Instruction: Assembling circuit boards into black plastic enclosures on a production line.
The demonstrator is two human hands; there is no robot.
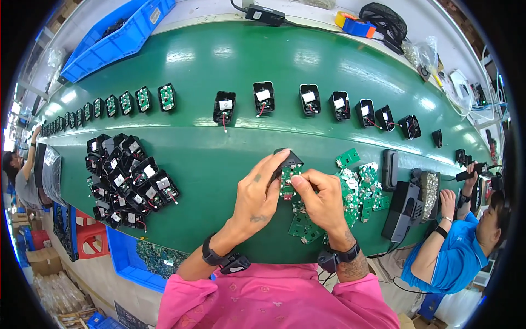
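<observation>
My left hand [254, 196] is wrapped around a small black plastic case [282, 157], of which only the upper end shows. A green circuit board [289, 176] with a red part at its lower end lies against the case. My right hand [324, 198] pinches that board, thumb on its face; how far it sits inside the case is hidden by my fingers. Beside and behind my right hand spreads a loose pile of green circuit boards [350, 192]. To the left of my hands is a heap of black cases [123, 178] with white blocks and red wires.
Black cases with wires [309, 98] stand in a spaced row, continuing left as cases with boards [166, 97]. A blue crate [112, 44] is at the far left. Right are a dark grey device [402, 211] and a co-worker in blue [446, 247]; another person [24, 175] is left.
</observation>
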